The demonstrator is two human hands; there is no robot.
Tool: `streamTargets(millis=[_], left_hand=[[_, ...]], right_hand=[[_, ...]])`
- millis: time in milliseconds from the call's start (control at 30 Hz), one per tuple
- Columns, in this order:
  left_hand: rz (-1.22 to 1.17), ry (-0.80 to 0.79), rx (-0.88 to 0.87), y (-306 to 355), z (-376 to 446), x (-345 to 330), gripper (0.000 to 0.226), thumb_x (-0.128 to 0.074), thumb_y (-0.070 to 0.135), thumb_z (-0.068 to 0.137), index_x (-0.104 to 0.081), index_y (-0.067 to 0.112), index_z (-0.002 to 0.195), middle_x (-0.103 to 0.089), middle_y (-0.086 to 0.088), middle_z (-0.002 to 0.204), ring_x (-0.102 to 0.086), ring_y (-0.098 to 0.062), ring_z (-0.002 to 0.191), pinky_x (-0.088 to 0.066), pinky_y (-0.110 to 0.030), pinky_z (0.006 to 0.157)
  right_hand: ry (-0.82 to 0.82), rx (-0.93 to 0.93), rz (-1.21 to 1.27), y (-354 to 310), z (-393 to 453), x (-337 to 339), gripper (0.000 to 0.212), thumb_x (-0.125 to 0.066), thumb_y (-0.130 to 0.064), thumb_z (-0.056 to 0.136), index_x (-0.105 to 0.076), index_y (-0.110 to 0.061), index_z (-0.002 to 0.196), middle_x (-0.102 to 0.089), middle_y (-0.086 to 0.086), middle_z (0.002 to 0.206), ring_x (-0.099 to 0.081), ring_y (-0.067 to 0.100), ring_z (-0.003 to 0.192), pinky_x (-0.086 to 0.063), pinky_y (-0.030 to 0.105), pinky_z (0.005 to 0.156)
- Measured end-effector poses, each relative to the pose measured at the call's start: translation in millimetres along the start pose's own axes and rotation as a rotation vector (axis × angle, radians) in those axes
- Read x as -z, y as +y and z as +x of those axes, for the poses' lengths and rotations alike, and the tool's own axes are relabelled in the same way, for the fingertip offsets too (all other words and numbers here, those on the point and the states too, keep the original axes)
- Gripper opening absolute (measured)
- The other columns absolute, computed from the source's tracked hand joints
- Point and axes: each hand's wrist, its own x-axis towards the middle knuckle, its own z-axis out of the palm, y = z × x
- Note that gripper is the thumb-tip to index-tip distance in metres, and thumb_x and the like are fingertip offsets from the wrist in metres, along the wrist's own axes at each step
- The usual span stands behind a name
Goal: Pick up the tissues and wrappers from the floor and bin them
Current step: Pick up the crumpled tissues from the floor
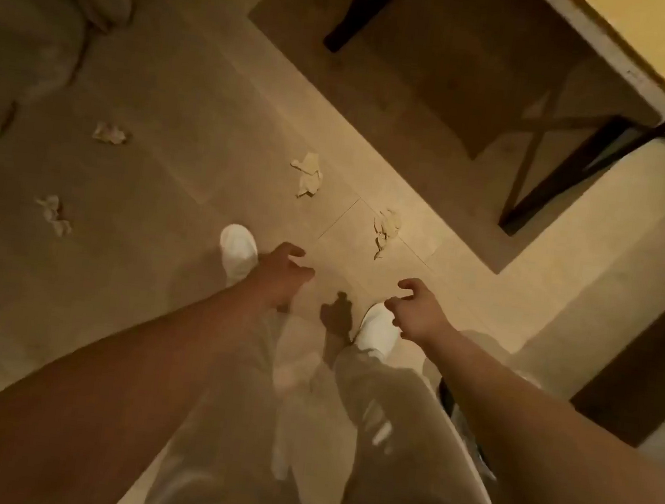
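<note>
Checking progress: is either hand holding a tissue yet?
No, the left hand and right hand are both open and empty above the floor.

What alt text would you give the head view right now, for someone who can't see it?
Both bare hands, left hand and right hand, reach down empty with fingers spread over a tiled floor. Four crumpled tissues lie scattered ahead of two white shoes, near a dark-legged table.

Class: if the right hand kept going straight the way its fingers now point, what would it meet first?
Probably the crumpled tissue beyond the right hand, the nearest thing in that line. Only bare floor shows between them, though height above the floor is unclear.
</note>
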Motion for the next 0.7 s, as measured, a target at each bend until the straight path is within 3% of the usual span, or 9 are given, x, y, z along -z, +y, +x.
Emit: streamTargets(millis=[100, 233, 333, 433, 567, 633, 700], left_hand=[[0.170, 0.013, -0.078, 1.0, 91.6, 1.7, 0.053, -0.063, 0.040, 0.085, -0.048, 0.026, 0.135, -0.062, -0.002, 0.118, -0.062, -0.023, 0.106, -0.052, -0.042, 0.098], [0.469, 0.074, -0.128, -9.5, 233.3, -6.0, 0.069, -0.059, 0.066, 0.064, -0.047, 0.043, 0.128, -0.063, 0.008, 0.120, -0.063, -0.022, 0.106, -0.053, -0.047, 0.095], [0.559, 0.138, -0.159, -19.7, 337.3, -21.4, 0.081, -0.054, 0.074, 0.059, -0.035, 0.048, 0.133, -0.059, 0.002, 0.134, -0.063, -0.029, 0.109, -0.052, -0.050, 0.092], [0.592, 0.181, -0.224, -23.7, 409.2, -31.6, 0.079, -0.057, 0.061, 0.079, -0.017, 0.048, 0.146, -0.031, -0.008, 0.157, -0.053, -0.038, 0.126, -0.054, -0.052, 0.093], [0.547, 0.269, -0.295, -32.2, 467.4, -42.5, 0.091, -0.067, 0.039, 0.089, -0.005, 0.042, 0.156, 0.006, -0.009, 0.168, -0.038, -0.040, 0.142, -0.052, -0.048, 0.100], [0.536, 0.281, -0.319, -33.7, 484.2, -44.0, 0.091, -0.068, 0.035, 0.090, -0.007, 0.041, 0.157, 0.007, -0.009, 0.168, -0.037, -0.037, 0.143, -0.049, -0.045, 0.103], [0.537, 0.298, -0.314, -35.2, 497.5, -45.1, 0.080, -0.067, 0.031, 0.092, -0.019, 0.035, 0.155, -0.010, -0.013, 0.164, -0.045, -0.034, 0.135, -0.046, -0.042, 0.102]], right_hand=[[-0.008, -0.021, -0.004, -4.4, 81.1, -26.9, 0.059, -0.059, -0.020, 0.086, -0.037, -0.018, 0.141, -0.061, 0.013, 0.096, -0.060, 0.028, 0.079, -0.052, 0.043, 0.074], [0.043, -0.025, -0.034, -3.3, 195.9, -61.8, 0.069, -0.059, -0.023, 0.088, -0.028, -0.016, 0.150, -0.055, 0.017, 0.123, -0.058, 0.029, 0.085, -0.051, 0.038, 0.066], [0.105, -0.016, -0.100, 7.3, 289.9, -86.0, 0.078, -0.060, -0.021, 0.086, -0.021, -0.017, 0.153, -0.045, 0.022, 0.140, -0.063, 0.037, 0.099, -0.055, 0.036, 0.065], [0.199, 0.011, -0.093, 20.1, 368.9, -103.1, 0.086, -0.066, -0.018, 0.086, -0.016, -0.026, 0.156, -0.025, 0.016, 0.154, -0.058, 0.039, 0.116, -0.057, 0.035, 0.080], [0.349, 0.045, -0.080, 34.7, 424.2, -116.4, 0.081, -0.072, -0.017, 0.083, -0.026, -0.039, 0.146, -0.018, 0.008, 0.156, -0.058, 0.038, 0.114, -0.061, 0.038, 0.074], [0.357, 0.083, -0.116, 38.7, 439.0, -119.7, 0.075, -0.073, -0.017, 0.082, -0.031, -0.042, 0.138, -0.020, 0.007, 0.154, -0.059, 0.039, 0.111, -0.063, 0.048, 0.074], [0.361, 0.086, -0.153, 41.7, 451.2, -122.3, 0.069, -0.073, -0.017, 0.082, -0.036, -0.034, 0.137, -0.027, 0.009, 0.146, -0.059, 0.038, 0.109, -0.061, 0.051, 0.079]])
